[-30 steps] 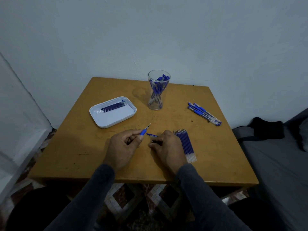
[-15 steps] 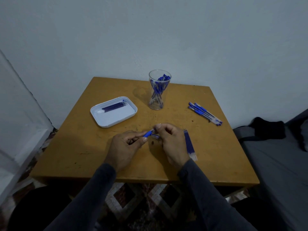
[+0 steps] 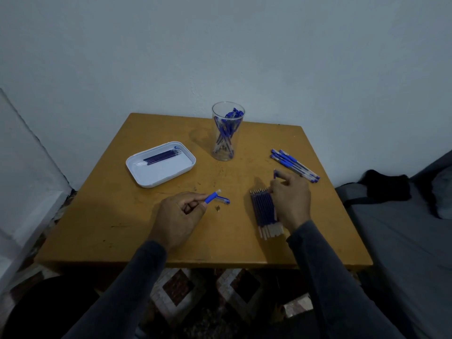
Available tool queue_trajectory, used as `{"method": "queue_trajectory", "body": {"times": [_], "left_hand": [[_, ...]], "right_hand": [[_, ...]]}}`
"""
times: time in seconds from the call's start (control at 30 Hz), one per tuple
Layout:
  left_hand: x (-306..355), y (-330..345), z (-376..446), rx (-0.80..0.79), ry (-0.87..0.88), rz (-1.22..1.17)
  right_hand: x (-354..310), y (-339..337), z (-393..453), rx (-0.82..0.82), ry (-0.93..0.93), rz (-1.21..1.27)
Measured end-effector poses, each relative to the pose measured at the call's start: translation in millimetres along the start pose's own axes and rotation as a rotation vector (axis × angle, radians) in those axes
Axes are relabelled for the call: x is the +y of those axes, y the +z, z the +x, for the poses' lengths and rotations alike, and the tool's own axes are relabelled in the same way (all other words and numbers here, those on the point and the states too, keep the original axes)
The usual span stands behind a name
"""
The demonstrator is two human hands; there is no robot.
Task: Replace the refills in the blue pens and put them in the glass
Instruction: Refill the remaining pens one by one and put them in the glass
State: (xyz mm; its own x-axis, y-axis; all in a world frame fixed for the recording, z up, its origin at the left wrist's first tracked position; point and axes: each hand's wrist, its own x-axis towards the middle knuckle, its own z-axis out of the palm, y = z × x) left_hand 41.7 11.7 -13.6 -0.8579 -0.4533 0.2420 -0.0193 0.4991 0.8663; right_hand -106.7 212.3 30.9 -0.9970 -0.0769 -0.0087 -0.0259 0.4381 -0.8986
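My left hand (image 3: 178,216) grips a pen barrel (image 3: 212,196) by its blue grip, open end pointing up and right. Beside it on the table lie a blue cap (image 3: 224,200) and a small metal tip (image 3: 217,208). My right hand (image 3: 291,199) rests over the far end of a row of new refills (image 3: 264,214) and pinches a thin blue refill (image 3: 276,173) that sticks up from its fingers. The glass (image 3: 227,152), at the back centre, holds several blue pens. More blue pens (image 3: 294,165) lie at the right.
A white tray (image 3: 149,177) with several dark refills (image 3: 161,156) sits at the left of the wooden table (image 3: 110,216). A wall runs behind the table. A grey couch (image 3: 403,241) stands to the right.
My right hand left the pen tip and moved right to the refill row. The metal tip now lies on the table. My left hand still holds the barrel.
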Motion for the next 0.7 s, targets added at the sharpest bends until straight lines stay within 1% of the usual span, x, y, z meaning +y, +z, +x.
{"method": "queue_trajectory", "body": {"times": [0.1,0.23,0.4,0.57,0.7], "left_hand": [[0.9,2.0,-0.2,0.009,-0.018,0.013],[2.0,2.2,0.1,0.000,-0.031,0.017],[1.5,1.3,-0.8,0.002,-0.033,0.016],[2.3,2.1,-0.5,0.004,-0.049,0.013],[3.0,1.6,-0.3,0.007,-0.044,0.029]], "right_hand": [[11.3,-10.6,4.0,0.017,-0.039,-0.246],[22.6,-14.6,3.3,0.005,-0.024,-0.351],[30.5,-11.4,-0.1,-0.048,0.038,-0.342],[32.4,-15.4,-2.5,-0.079,-0.010,-0.322],[37.8,-16.0,0.5,-0.092,-0.025,-0.351]]}}
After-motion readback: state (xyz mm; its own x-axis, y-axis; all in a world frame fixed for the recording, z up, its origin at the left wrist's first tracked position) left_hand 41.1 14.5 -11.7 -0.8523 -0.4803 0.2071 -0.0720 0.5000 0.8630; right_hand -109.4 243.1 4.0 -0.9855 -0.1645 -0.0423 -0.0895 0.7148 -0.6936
